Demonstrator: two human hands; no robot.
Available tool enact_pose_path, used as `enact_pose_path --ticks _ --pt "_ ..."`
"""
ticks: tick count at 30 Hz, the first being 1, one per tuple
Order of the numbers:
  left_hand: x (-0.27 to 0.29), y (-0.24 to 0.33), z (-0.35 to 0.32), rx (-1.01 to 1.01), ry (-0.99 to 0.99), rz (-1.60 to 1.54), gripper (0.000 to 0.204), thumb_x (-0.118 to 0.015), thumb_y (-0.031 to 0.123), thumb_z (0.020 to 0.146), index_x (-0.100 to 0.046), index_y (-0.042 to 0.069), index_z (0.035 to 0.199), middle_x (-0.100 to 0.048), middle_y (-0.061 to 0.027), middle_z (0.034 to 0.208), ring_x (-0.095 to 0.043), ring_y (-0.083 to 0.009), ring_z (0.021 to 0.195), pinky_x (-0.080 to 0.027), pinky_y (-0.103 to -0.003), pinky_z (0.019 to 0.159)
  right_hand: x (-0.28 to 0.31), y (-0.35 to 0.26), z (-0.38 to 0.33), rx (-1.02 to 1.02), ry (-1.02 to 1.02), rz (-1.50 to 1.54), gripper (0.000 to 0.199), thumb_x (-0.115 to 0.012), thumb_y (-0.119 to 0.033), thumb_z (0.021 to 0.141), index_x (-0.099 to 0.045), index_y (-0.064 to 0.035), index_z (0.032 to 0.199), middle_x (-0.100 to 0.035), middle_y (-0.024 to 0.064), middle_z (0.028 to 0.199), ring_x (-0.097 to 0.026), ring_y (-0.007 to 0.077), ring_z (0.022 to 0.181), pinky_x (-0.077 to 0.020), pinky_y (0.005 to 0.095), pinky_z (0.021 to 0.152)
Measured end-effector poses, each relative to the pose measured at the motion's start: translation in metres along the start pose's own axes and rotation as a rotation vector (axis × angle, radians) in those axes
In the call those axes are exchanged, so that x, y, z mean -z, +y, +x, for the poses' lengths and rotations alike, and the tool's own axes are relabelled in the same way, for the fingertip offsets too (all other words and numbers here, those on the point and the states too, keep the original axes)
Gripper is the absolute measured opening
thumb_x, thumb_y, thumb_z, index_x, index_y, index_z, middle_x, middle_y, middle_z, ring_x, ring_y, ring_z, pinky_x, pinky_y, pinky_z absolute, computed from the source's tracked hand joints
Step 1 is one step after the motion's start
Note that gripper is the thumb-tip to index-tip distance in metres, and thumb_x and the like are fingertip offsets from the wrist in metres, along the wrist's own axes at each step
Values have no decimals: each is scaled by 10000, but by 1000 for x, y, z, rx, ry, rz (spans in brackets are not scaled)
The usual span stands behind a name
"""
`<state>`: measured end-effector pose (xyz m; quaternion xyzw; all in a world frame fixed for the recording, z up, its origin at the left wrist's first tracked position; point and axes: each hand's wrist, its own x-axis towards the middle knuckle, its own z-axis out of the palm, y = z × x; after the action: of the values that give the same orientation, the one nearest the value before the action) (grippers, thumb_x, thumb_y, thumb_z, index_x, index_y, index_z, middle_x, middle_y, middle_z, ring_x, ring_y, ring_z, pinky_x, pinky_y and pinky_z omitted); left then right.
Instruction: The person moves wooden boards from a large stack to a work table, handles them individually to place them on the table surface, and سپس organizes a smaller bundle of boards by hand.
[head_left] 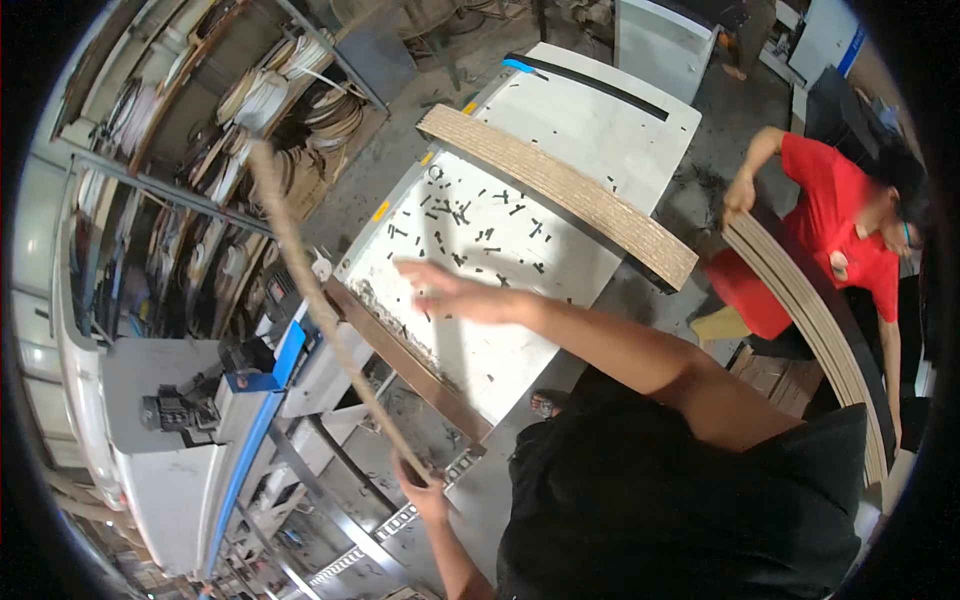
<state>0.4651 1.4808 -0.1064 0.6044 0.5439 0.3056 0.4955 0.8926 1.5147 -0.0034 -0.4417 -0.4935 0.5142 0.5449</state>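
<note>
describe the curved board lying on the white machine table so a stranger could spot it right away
Start at the big white machine table in the middle, speckled with small dark scraps. Across its far side lies a thick curved board, arching from upper left to lower right, with a tan particle-grain edge. Unlike the thin strip in the person's left hand or the curved panel the red-shirted co-worker holds, it rests there with nobody touching it.
</note>
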Motion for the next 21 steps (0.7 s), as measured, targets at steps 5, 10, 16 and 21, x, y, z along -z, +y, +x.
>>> enact_pose_path --ticks 5,10,16,21 --pt "-50 123 120 -219 -69 -387 556 -838 178 827 -568 54 1298 -613 -28 1078 -595 -155 962 -497 -285 826 -25 63 -84 -18 -43 -526 1226 -732 -752 844 -195 -21 1669 -225 284 1701 -266 443 1568 -314 544 1265" --pt "-172 218 206 -79 -154 -767 297 -732 217 883 -616 56 1104 -643 -69 954 -613 -194 843 -517 -332 785 -4 93 -140 -56 161 -669 1065 -765 -556 907 -242 6 1645 -343 284 1644 -379 461 1491 -302 525 1257" --pt "-335 196 220 281 -303 -887 374 -651 344 870 -487 31 993 -557 -103 876 -582 -245 776 -536 -410 764 51 116 -211 -318 696 -810 515 -715 -216 908 -592 -129 1401 -630 130 1365 -639 368 1234 -524 528 1057" --pt "-445 91 194 629 -397 -712 396 -468 454 981 -515 61 967 -553 -99 793 -567 -285 751 -533 -444 734 66 140 -293 -452 857 -904 307 -716 -136 853 -694 -127 1159 -723 79 1077 -692 304 1072 -557 497 939"
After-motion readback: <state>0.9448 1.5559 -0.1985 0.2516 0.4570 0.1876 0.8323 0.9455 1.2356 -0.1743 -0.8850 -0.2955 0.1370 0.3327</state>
